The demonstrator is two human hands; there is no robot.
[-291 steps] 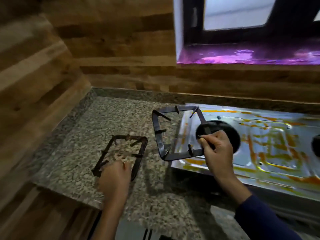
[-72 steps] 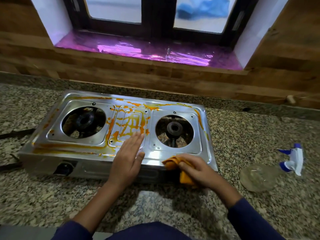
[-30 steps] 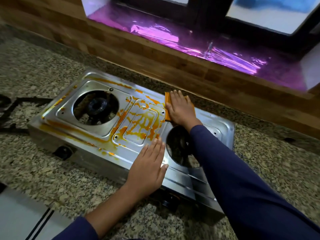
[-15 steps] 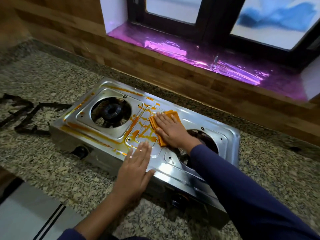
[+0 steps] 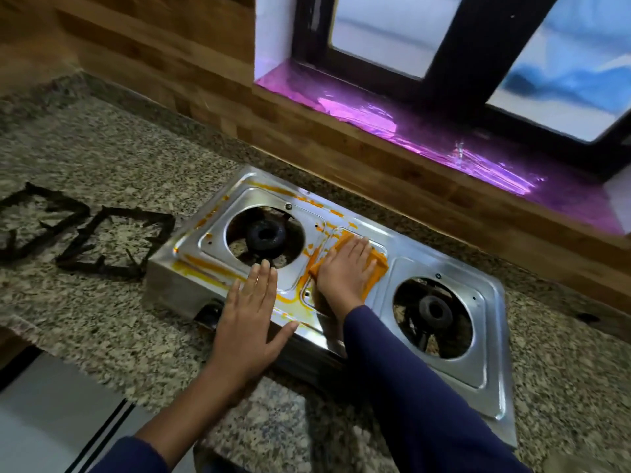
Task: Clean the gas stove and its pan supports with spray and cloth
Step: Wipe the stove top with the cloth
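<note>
Nearby, two pan supports beside stove, purple sill behind

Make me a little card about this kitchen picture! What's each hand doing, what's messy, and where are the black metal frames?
Left hand: flat on the stove at its front edge, holding nothing
Right hand: pressing the orange cloth flat on the stove's middle
Mess: orange smears around the left burner; the right side looks shiny
Pan supports: two, off the stove, lying on the counter to its left
</note>
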